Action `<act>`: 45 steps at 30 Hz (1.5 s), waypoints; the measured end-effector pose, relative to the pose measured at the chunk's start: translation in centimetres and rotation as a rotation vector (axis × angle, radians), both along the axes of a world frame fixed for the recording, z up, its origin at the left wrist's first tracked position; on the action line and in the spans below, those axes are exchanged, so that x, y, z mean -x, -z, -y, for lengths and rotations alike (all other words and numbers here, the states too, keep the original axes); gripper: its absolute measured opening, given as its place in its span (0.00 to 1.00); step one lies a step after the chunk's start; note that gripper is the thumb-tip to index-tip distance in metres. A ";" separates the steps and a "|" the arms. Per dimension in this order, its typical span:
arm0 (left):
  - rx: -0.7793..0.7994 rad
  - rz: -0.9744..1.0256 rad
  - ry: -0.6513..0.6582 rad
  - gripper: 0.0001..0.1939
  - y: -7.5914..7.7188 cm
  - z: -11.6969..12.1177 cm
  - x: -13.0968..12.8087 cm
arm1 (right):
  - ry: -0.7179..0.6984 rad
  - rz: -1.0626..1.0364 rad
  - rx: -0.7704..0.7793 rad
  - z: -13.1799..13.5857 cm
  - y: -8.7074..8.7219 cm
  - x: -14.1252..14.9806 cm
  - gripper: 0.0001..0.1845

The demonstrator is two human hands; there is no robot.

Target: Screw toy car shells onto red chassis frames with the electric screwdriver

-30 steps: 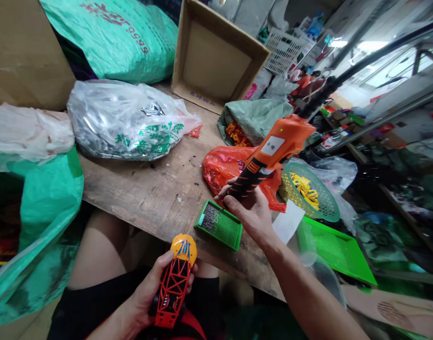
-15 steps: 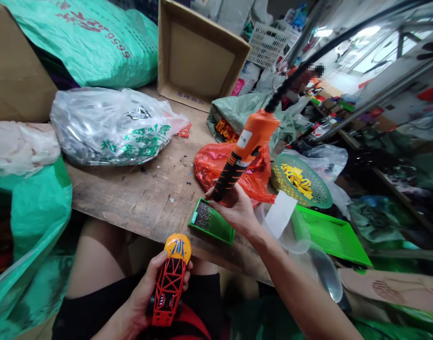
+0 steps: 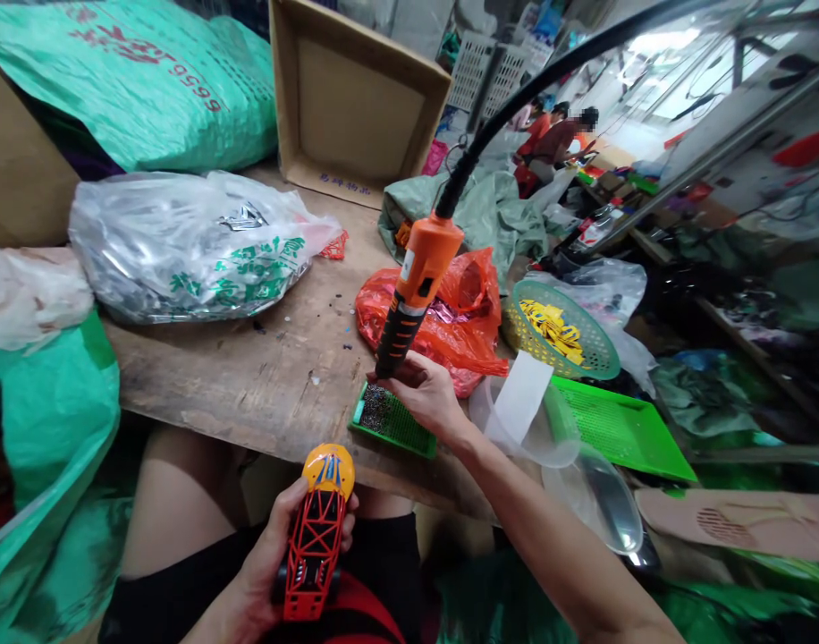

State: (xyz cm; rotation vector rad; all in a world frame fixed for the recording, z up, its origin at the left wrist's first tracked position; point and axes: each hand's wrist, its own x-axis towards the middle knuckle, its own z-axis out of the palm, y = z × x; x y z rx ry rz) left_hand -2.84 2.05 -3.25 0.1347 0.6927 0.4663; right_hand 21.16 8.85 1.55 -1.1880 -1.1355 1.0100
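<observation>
The right hand [image 3: 423, 398] hides the electric screwdriver's [image 3: 416, 286] tip; the left hand [image 3: 265, 546] covers part of the red toy car [image 3: 314, 546]; the dark bits [image 3: 375, 407] in the green tray [image 3: 402, 434] are too small to tell.

Placed on the wooden workbench [image 3: 201, 376]: a cardboard box [image 3: 356, 98] at twelve o'clock, a plastic bag [image 3: 188, 250] at ten o'clock, a perforated tray [image 3: 400, 427] with small parts [image 3: 375, 407] inside at six o'clock, and, more far to right, a round basket [image 3: 561, 335] at three o'clock.

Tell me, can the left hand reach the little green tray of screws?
Probably yes. The left hand is close to the green tray, and nothing stands between them on the wooden bench. But it is holding a red toy car.
</observation>
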 end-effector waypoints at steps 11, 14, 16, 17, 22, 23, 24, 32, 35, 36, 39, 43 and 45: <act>0.029 0.017 0.017 0.28 -0.1 -0.1 -0.1 | 0.054 0.138 -0.013 0.4 0.9 -1.1 0.11; 0.021 0.028 0.001 0.27 0.5 0.0 0.0 | 0.093 0.203 -0.035 -0.1 0.2 -1.6 0.11; 0.030 0.029 0.021 0.28 0.8 0.1 0.1 | 0.128 0.265 -0.051 -0.3 -0.4 -1.9 0.11; 0.039 0.033 0.039 0.29 1.0 0.1 0.2 | 0.145 0.303 -0.056 -0.4 -0.7 -2.0 0.11; 0.049 0.021 0.066 0.32 0.8 0.0 0.2 | 0.166 0.571 -0.039 1.1 -1.3 -1.9 0.10; 0.055 0.015 0.072 0.33 0.6 -0.1 0.2 | 0.159 0.629 -0.031 1.7 -1.2 -1.8 0.11; 0.065 0.010 0.079 0.33 0.4 -0.1 0.2 | 0.153 0.684 -0.025 2.3 -1.0 -1.7 0.11; 0.086 -0.006 0.089 0.33 -0.1 -0.4 0.1 | 0.176 0.933 0.005 4.3 0.6 -0.1 0.14; 0.071 0.003 0.091 0.32 0.3 -0.4 0.0 | 0.190 0.950 0.001 4.0 0.5 0.5 0.14; 0.069 0.005 0.082 0.32 0.5 -0.3 0.0 | 0.195 0.949 -0.002 3.9 0.5 0.5 0.14; 0.090 0.005 0.093 0.33 0.6 -0.2 0.1 | 0.222 0.951 -0.005 3.7 0.3 0.4 0.14; 0.083 0.001 0.121 0.34 0.3 -0.4 0.2 | 0.244 0.976 0.003 4.1 0.6 0.2 0.14; 0.079 0.012 0.120 0.34 0.3 -0.4 0.2 | 0.242 0.990 0.001 4.5 0.8 0.4 0.15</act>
